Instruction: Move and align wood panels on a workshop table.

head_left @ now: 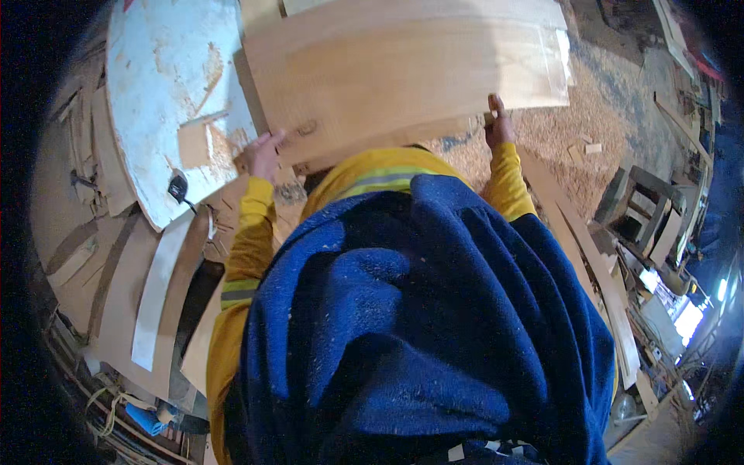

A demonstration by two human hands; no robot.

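Observation:
Both my hands hold a large pale wooden board flat in front of my chest. My left hand grips its near left edge. At the board's near right edge my right hand has its fingers curled up around the wood. My yellow sleeves and a thick blue cloth over my front fill the lower middle of the view and hide what lies under the board.
A round white table top dusted with sawdust stands at the left, with a small wood block on it. Boards and offcuts lie at the lower left. Sawdust covers the floor at the right, beside long planks and stacked timber.

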